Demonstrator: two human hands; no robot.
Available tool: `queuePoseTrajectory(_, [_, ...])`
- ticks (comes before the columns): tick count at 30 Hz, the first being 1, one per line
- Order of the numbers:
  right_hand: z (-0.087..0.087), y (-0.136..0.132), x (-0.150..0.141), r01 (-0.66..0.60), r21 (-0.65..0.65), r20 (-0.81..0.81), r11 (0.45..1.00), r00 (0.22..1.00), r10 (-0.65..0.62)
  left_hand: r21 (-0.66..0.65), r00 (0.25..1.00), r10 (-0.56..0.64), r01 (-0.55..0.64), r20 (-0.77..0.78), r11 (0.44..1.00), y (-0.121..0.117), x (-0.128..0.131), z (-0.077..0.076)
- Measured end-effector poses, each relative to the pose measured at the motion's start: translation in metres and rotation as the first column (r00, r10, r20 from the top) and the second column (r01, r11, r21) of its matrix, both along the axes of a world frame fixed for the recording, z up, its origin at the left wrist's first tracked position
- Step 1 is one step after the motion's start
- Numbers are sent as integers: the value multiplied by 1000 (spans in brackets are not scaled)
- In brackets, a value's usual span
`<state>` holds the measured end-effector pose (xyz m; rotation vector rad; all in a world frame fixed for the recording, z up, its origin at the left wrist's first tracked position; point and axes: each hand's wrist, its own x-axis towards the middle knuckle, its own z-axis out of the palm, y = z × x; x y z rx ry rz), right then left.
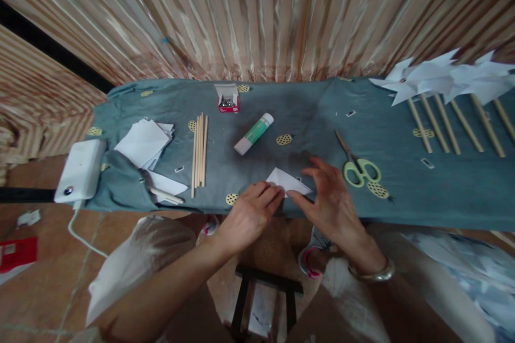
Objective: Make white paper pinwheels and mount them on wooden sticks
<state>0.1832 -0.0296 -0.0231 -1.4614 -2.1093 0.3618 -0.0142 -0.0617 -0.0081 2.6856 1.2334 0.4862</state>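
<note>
A white sheet of paper (286,180), folded into a triangle, lies near the front edge of the cloth-covered table. My left hand (257,206) has its fingers closed on the paper's left corner. On the other side, my right hand (328,198) is open, its thumb at the paper's lower edge and its fingers spread above the cloth. Green-handled scissors (360,169) lie just right of that hand, blades pointing away. Beyond the paper rests a green and white glue stick (254,134).
Wooden sticks (199,155) and stacked white paper (142,142) lie to the left. A small open red box (228,103) of metal pieces stands behind. Several paper pinwheels (432,77) on sticks lie right. A white device (82,166) with a cable sits at the left edge.
</note>
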Motion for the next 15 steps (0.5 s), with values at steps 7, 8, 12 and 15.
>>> queuePoseTrajectory(7, [-6,-7,-6,32,-37,21,999,999,-32,85,999,24,-21,-42,996,-11,-3,-9])
queuePoseTrajectory(8, [-7,-7,-5,34,-49,13,998,999,-33,87,999,23,-20,-42,996,-12,-5,-10])
queuePoseTrajectory(12, [-9,-5,4,20,-69,-56,997,998,-24,60,999,19,-17,-30,998,-15,-22,-13])
queuePoseTrajectory(15, [-7,-4,13,-8,-77,-95,997,995,0,36,1000,14,-14,-11,999,-18,-36,-11])
